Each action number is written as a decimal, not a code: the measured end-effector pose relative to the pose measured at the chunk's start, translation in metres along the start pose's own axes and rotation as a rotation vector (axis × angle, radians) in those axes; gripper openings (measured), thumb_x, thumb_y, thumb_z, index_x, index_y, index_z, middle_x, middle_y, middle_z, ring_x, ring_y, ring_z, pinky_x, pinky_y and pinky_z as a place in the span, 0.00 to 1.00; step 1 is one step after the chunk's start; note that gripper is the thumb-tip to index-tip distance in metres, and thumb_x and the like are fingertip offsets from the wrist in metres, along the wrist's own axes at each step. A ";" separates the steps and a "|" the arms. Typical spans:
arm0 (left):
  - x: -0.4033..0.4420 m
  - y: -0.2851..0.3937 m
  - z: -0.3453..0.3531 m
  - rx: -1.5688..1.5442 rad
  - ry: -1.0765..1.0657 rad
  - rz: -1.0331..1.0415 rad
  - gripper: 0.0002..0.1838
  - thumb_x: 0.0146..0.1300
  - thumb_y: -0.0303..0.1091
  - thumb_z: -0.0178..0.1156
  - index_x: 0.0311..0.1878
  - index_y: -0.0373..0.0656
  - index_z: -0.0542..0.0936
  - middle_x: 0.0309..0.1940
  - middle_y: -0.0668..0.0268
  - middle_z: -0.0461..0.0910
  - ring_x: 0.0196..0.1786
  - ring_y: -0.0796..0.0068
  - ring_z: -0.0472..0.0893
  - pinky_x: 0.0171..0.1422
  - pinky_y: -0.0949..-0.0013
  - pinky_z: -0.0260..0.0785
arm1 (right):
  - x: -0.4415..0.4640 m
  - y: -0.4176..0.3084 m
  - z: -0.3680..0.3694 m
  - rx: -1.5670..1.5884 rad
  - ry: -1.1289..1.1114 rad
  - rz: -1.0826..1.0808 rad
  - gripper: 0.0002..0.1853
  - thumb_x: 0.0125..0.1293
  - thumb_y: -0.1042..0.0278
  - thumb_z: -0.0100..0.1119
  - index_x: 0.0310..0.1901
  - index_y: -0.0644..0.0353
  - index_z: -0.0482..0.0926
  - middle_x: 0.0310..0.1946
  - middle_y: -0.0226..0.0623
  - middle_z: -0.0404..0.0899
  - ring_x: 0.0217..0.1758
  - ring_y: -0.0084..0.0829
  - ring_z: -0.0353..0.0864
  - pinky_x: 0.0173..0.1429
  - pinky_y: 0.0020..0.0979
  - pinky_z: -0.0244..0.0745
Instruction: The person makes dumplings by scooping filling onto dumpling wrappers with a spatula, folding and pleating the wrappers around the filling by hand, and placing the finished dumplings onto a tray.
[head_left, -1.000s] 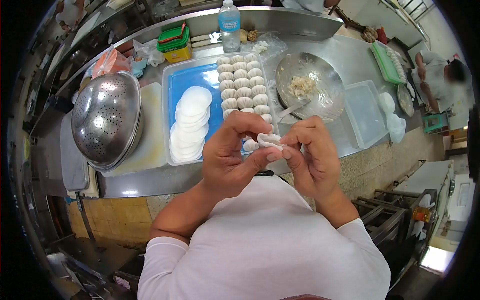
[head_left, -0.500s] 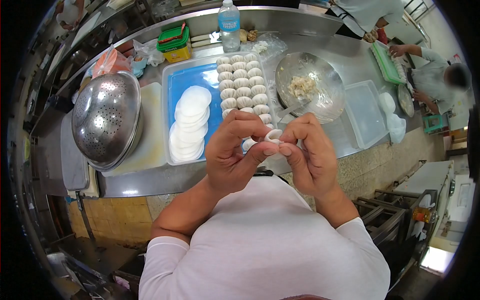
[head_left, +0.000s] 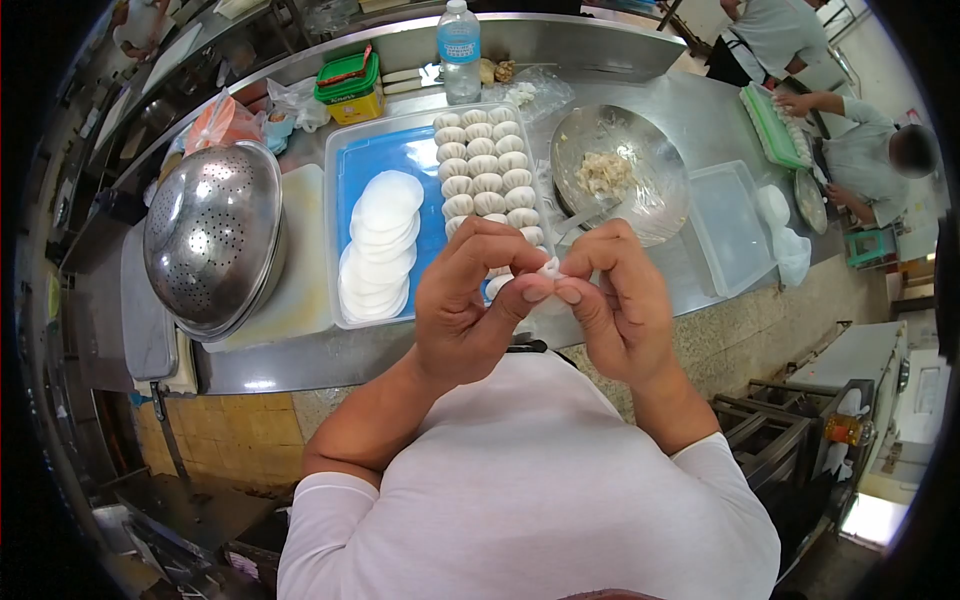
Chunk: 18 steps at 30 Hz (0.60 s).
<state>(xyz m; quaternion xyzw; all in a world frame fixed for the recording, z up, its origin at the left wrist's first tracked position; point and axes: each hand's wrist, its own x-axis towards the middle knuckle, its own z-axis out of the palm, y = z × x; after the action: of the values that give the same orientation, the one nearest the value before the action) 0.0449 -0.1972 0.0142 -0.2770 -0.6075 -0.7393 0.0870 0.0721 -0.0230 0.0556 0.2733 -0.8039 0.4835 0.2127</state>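
Note:
A small white dumpling is pinched between my left hand and my right hand, in front of the tray's near right part. Thumbs and forefingers of both hands meet at its edges and cover much of it. Behind my hands, a plastic tray on a blue base holds overlapping round white wrappers at its left and rows of pleated dumplings at its right. Right of the tray, a metal bowl holds pale filling and a utensil whose handle reaches toward my hands.
A perforated metal colander sits on a cutting board at the left. Behind the tray stand a water bottle and a green-lidded tub. An open plastic container lies right. Two people are beyond.
The dumpling's open top has narrowed between my fingertips, and my hands have risen slightly. At the far right, one co-worker's hand has reached the green tray, and another person has come into view.

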 end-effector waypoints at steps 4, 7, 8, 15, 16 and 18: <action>0.004 0.000 -0.004 0.053 -0.038 0.070 0.10 0.67 0.29 0.69 0.46 0.37 0.81 0.42 0.61 0.79 0.44 0.69 0.76 0.49 0.70 0.70 | 0.000 -0.002 0.003 0.145 0.071 0.215 0.06 0.66 0.77 0.65 0.43 0.67 0.80 0.34 0.40 0.78 0.36 0.39 0.74 0.40 0.34 0.72; 0.005 -0.001 -0.002 0.090 -0.010 0.065 0.09 0.67 0.29 0.69 0.45 0.37 0.81 0.42 0.61 0.79 0.44 0.70 0.76 0.50 0.70 0.70 | 0.003 0.004 0.000 0.007 -0.007 0.090 0.06 0.66 0.77 0.65 0.43 0.67 0.80 0.33 0.40 0.78 0.35 0.38 0.75 0.40 0.33 0.73; 0.005 -0.002 -0.001 0.098 0.034 0.069 0.08 0.67 0.29 0.69 0.45 0.37 0.82 0.42 0.61 0.79 0.44 0.70 0.76 0.50 0.70 0.71 | 0.004 0.005 0.000 -0.045 -0.033 0.034 0.06 0.66 0.77 0.65 0.42 0.67 0.80 0.33 0.40 0.78 0.35 0.36 0.75 0.40 0.33 0.73; 0.007 0.001 -0.011 -0.001 -0.019 0.015 0.07 0.66 0.27 0.69 0.43 0.37 0.83 0.41 0.63 0.79 0.44 0.72 0.76 0.49 0.72 0.70 | 0.005 0.006 0.004 0.152 0.032 0.209 0.07 0.65 0.77 0.66 0.41 0.67 0.79 0.33 0.42 0.77 0.33 0.38 0.74 0.38 0.34 0.72; 0.008 0.001 -0.012 -0.005 -0.040 -0.009 0.06 0.66 0.26 0.69 0.43 0.37 0.83 0.41 0.63 0.79 0.44 0.73 0.76 0.49 0.72 0.70 | 0.007 0.010 0.002 0.094 -0.014 0.127 0.07 0.64 0.77 0.67 0.42 0.67 0.79 0.33 0.41 0.77 0.33 0.37 0.74 0.38 0.34 0.72; 0.011 0.001 -0.017 -0.008 -0.060 -0.033 0.05 0.65 0.25 0.69 0.42 0.38 0.83 0.41 0.63 0.79 0.45 0.73 0.76 0.50 0.72 0.69 | 0.008 0.014 0.000 0.039 -0.062 0.046 0.07 0.64 0.77 0.67 0.42 0.66 0.79 0.32 0.40 0.76 0.32 0.36 0.74 0.38 0.34 0.72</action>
<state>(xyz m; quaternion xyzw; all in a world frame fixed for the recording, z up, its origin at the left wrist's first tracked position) 0.0307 -0.2109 0.0188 -0.2892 -0.6115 -0.7344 0.0556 0.0569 -0.0197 0.0515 0.2739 -0.8065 0.4952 0.1711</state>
